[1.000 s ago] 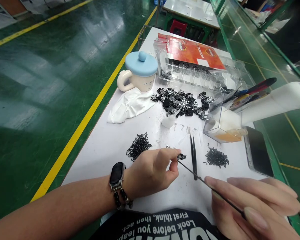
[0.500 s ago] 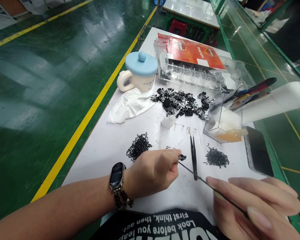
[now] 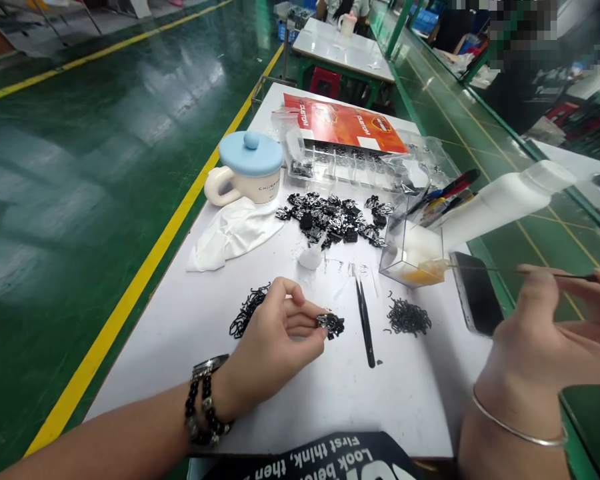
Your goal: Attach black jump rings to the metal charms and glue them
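My left hand is closed, pinching a small black and silver part between thumb and fingers above the white table. Off to the right, my right hand grips a thin dark rod-like tool. The tool's far tip points at a yellowish lump at the edge of a clear box; contact is unclear. Black tweezers lie between the hands. One pile of small black hook-shaped pieces is partly behind my left hand, and another pile of small dark pieces lies right of the tweezers.
Many black and silver parts are heaped mid-table behind a small white nozzle-shaped piece. A lidded mug, white cloth, compartment tray, orange card, white bottle and phone stand or lie around.
My right hand has moved away from my left, up and right, carrying the tool to the clear box. My left hand has turned, showing the part in its fingers. The view has shifted.
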Available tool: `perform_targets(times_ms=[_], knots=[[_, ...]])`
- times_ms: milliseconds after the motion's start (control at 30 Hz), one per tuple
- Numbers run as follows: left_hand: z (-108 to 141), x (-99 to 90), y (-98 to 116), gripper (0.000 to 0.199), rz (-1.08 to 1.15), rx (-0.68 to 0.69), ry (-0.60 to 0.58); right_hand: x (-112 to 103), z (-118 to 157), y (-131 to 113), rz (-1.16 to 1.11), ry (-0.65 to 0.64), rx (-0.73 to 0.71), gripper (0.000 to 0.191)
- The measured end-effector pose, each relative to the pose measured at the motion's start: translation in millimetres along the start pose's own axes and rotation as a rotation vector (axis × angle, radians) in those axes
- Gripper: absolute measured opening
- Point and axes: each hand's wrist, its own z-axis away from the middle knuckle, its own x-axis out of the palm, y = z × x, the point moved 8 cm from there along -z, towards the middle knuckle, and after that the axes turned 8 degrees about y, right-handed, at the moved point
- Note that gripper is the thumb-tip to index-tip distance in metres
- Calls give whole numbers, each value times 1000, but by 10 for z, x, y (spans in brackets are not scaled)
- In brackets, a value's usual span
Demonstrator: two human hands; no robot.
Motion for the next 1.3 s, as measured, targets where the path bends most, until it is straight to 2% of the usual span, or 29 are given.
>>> perform_targets(times_ms=[67,100,167,233,267,300,367,433,533,600,733,967,1300], knots=[[3,19,-47,35,100,-137,-35,-24,6,-62,-86,96,-49,46],[7,30,-55,36,153,-181,-47,7,10,-99,-76,58,-47,43],[13,56,-61,37,254,-240,-66,140,29,-149,84,-145,-8,36],[10,70,-67,38,341,-285,-66,248,73,-202,248,-348,8,39],[5,75,-74,39,375,-309,-62,257,85,-261,265,-384,-9,43],[-1,77,-83,40,402,-332,-56,241,90,-344,218,-376,-29,48],[-12,80,-105,43,437,-374,-48,227,146,-549,-35,-395,-49,52],[-17,86,-123,44,456,-398,-52,303,326,-785,-346,-594,-33,51],[-8,109,-132,45,476,-397,-85,420,760,-1139,-598,-1051,0,50],[6,134,-124,45,477,-379,-122,413,923,-1280,-665,-1174,17,49],[26,172,-99,43,463,-353,-172,381,947,-1349,-805,-1131,116,41],[52,197,-112,41,455,-379,-217,382,960,-1306,-828,-1096,189,40],[46,205,-119,40,461,-391,-221,376,955,-1286,-828,-1060,177,38]])
